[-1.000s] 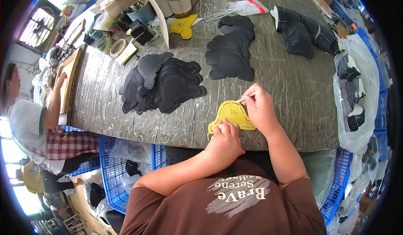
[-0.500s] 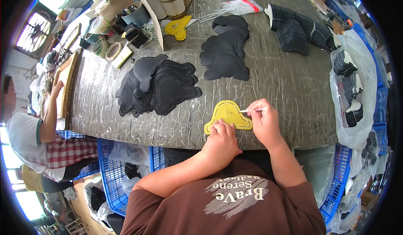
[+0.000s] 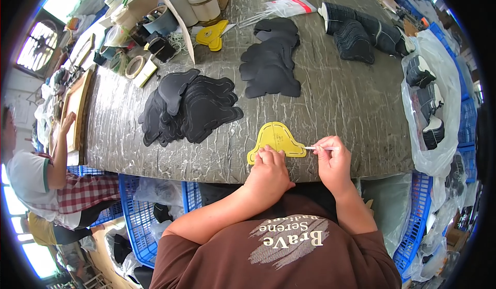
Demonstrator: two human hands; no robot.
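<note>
In front of me on the table lies a yellow bell-shaped template (image 3: 275, 133) with slots along its edge and writing on it. My left hand (image 3: 269, 173) presses on its lower part, fingers stretched out and lying on it. Whether a black piece lies beneath cannot be seen. My right hand (image 3: 335, 165) pinches a thin white marking pen (image 3: 312, 148), its tip at the template's right edge. Left of the template is a heap of black cut pieces (image 3: 206, 108), many with pale outlines. Beyond it, another overlapping stack of black pieces (image 3: 271, 61) shows no outlines.
Bundled dark pieces (image 3: 356, 36) lie at the far right, beside a clear plastic bag (image 3: 447, 108) of more bundles. Jars, tape rolls (image 3: 135, 67) and another yellow template (image 3: 213, 35) stand far left. A plastic packet (image 3: 292, 7) lies at the back. A co-worker (image 3: 39, 185) sits left.
My right hand and the pen have moved down along the template's right side, toward its lower corner. My left hand stays on the template. The whole view has shifted slightly.
</note>
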